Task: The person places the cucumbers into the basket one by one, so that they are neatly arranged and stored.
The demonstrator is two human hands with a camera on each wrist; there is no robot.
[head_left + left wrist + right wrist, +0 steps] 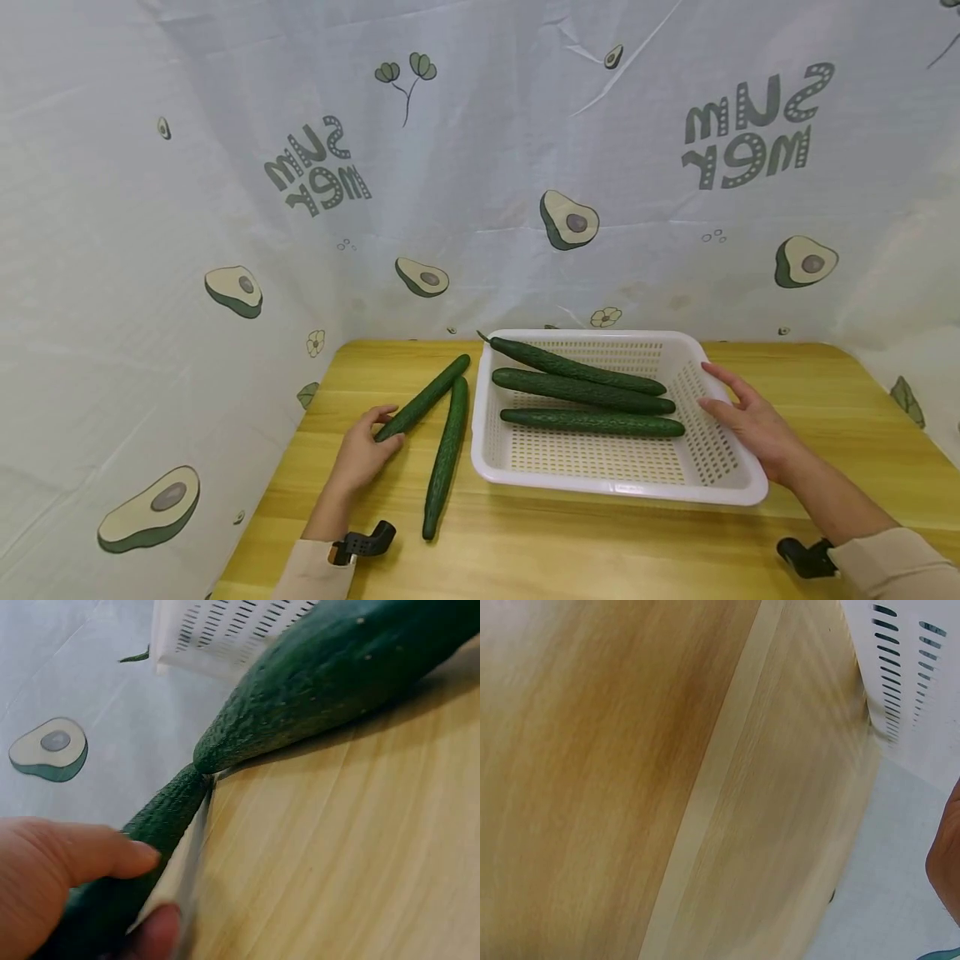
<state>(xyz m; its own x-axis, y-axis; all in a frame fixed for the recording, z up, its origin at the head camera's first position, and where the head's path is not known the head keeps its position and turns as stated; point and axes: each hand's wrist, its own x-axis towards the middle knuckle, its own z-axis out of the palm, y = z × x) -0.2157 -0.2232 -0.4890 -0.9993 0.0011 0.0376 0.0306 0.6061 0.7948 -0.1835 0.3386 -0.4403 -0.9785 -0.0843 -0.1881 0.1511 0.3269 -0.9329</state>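
My left hand holds the near end of a dark green cucumber between thumb and fingers, at the left of the table. The left wrist view shows the thumb lying across that cucumber. Just right of it lies a second cucumber; their far ends nearly meet. My right hand grips the right rim of a white perforated plastic basket. Inside the basket lie three cucumbers, the back one, the middle one and the front one, all roughly crosswise.
A wood-grain table carries everything. Behind it and along the left hangs a pale curtain printed with avocados and lettering. Small black devices are strapped to the left wrist and the right wrist.
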